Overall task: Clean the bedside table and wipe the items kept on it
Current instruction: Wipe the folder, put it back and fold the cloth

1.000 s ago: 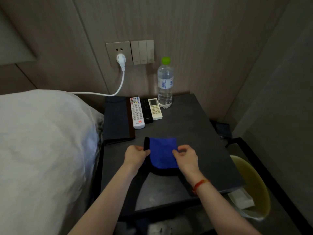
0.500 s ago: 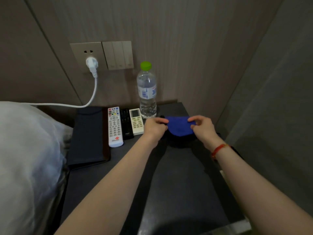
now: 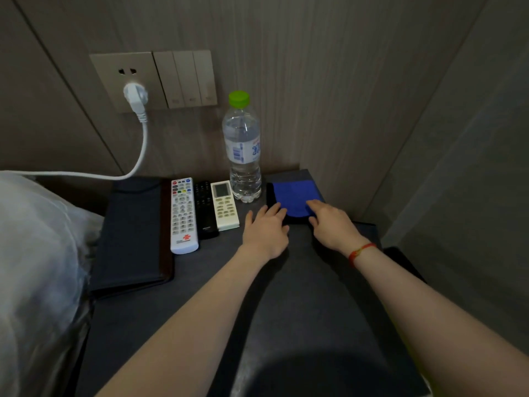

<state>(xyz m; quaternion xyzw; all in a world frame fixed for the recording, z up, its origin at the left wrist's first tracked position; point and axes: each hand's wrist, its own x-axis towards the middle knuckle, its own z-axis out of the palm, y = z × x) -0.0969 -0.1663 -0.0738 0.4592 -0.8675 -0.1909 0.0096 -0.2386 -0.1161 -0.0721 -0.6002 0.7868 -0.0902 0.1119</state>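
A folded blue cloth lies flat at the back right corner of the dark bedside table. My right hand rests with straight fingers on the cloth's near edge. My left hand lies flat beside it, fingertips at the cloth's left edge. A water bottle with a green cap stands just left of the cloth. Left of the bottle lie a cream remote, a black remote and a white remote side by side. A dark folder lies at the table's left.
A white pillow presses against the table's left side. A white plug sits in the wall socket, its cable running left over the bed. Light switches are beside it. A wall stands close on the right.
Both hands carried the blue cloth from the table's front to the back right corner, set it flat and let go of their pinch; fingers now lie straight on it.
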